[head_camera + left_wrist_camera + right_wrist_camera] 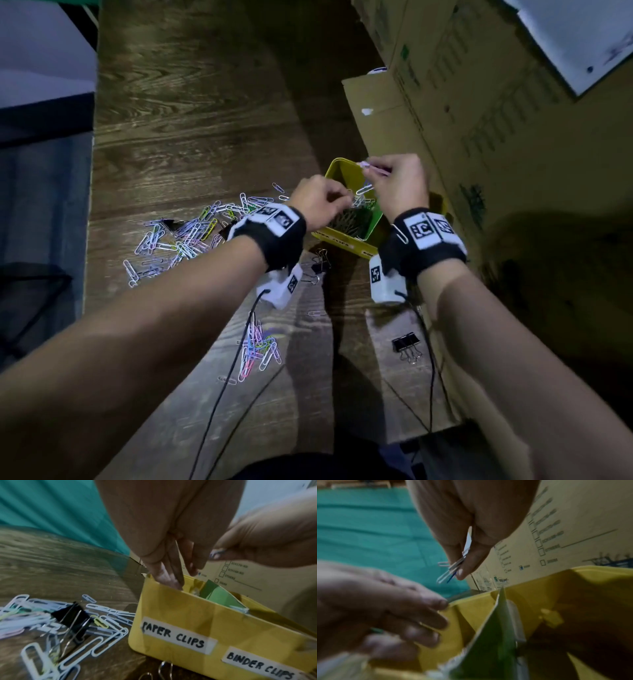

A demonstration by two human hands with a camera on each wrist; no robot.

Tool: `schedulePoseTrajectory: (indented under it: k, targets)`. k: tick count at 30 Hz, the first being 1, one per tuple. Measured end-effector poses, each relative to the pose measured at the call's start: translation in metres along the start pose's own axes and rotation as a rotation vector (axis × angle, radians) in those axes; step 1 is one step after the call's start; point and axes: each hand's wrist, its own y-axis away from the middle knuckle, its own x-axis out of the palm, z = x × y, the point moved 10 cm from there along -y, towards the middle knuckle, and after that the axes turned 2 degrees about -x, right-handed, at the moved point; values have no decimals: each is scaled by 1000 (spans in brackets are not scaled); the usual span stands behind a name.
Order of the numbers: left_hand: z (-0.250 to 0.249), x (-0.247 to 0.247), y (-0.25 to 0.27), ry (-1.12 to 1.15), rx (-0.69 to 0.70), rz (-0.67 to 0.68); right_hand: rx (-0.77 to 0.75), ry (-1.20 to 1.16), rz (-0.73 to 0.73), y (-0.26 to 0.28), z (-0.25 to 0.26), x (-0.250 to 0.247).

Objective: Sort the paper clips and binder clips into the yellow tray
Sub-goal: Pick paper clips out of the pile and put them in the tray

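Note:
A yellow tray (337, 164) with a green divider (375, 219) stands on the wooden table; its front wall (171, 608) is labelled "PAPER CLIPS" and "BINDER CLIPS". My left hand (344, 200) hovers over the paper-clip side, fingers (164, 574) straight and pointing down past the rim, with nothing seen in them. My right hand (373, 168) is above the tray's far rim and pinches a few paper clips (452, 566) between thumb and fingers. Loose coloured paper clips (191, 233) lie left of the tray, with a black binder clip (72, 616) among them.
A second heap of paper clips (257, 346) lies under my left forearm. Black binder clips lie in front of the tray (318, 263) and nearer me (407, 347). Cardboard boxes (479, 102) stand close on the right. Thin black cables (226, 377) hang from both wrists.

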Motion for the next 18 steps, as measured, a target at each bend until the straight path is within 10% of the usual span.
schedulePoseTrajectory:
  k: [6,14,18]
  targets:
    - [38,-24,71,-18,101,-94,-67,417,370,2,-9,65]
    - [123,39,174,-365,172,165,-453,259,311,60,39,74]
    - [124,77,199,-425,191,198,-477,214,575,134,19,111]
